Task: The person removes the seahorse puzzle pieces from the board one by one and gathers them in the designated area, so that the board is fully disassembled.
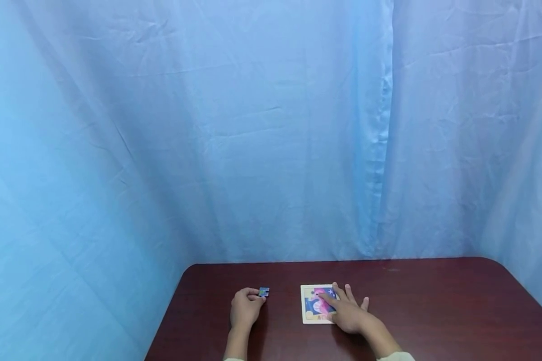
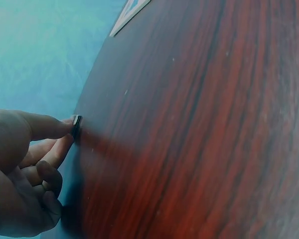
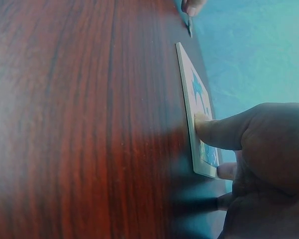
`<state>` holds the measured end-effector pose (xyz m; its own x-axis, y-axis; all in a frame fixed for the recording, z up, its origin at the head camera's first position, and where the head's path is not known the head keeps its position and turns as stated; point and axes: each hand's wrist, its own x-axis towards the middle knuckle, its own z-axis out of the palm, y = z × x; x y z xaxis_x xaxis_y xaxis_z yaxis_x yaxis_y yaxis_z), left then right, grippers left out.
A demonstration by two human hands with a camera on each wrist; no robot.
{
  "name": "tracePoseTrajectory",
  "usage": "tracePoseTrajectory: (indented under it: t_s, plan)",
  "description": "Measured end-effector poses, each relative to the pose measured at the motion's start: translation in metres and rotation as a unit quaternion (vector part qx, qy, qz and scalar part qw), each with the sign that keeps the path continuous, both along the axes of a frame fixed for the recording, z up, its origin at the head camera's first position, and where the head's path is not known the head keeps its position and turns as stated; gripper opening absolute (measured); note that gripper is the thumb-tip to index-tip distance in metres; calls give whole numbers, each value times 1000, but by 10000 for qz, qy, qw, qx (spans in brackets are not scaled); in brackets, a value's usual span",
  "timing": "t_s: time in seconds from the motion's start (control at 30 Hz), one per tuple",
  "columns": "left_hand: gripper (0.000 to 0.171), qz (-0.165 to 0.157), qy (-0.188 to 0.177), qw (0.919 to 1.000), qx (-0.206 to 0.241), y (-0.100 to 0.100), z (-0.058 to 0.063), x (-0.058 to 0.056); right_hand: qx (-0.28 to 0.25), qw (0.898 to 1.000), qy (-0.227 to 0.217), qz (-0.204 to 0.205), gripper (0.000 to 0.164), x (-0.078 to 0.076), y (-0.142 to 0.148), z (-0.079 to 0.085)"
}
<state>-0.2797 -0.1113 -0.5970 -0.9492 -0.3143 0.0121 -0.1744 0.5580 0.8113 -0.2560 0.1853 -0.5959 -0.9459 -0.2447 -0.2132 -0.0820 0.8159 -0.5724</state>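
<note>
left hand (image 1: 245, 308): pinched puzzle piece (image 1: 264, 291) edgewise, likely baring its face | right hand (image 1: 350, 315): lay spread on picture board (image 1: 313, 305), apparently steadying it

From my end I see a dark reddish-brown table (image 1: 447, 311), its top streaked with darker wood grain, its far left and far right corners rounded. Slightly left of the middle of its width, I make out a square picture board (image 1: 310, 307) lying flat, pale-bordered, printed in pink, blue and yellow.
</note>
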Motion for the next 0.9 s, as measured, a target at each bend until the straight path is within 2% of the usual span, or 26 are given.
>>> tracePoseTrajectory:
  t_s: [0.13, 0.23, 0.33, 0.43, 0.6, 0.7, 0.9]
  plan:
    - [27, -11, 18, 9999, -164, -3, -1, 1, -48, 9999, -118, 23, 59, 3, -2, 9]
    - [40, -460, 48, 9967, -667, -3, 0, 3, -68, 9999, -93, 31, 59, 2, -1, 6]
    - [48, -944, -40, 9876, -1252, -3, 1, 5, -143, 9999, -23, 22, 60, 0, 2, -3]
    - [49, -1062, -203, 9820, -1549, -2, 3, 6, -210, 9997, 77, 20, 59, -2, 4, -9]
    - [50, -977, -371, 9829, -1515, -4, 6, 9, -202, 9997, 69, 98, 61, -4, 6, -14]
    - [49, -1030, -414, 9834, -1433, -7, 8, 12, -148, 9998, 52, 115, 61, -5, 6, -15]
    - [47, -1080, -393, 9855, -1248, -11, 12, 12, -82, 10000, 10, 13, 61, -1, 2, -7]
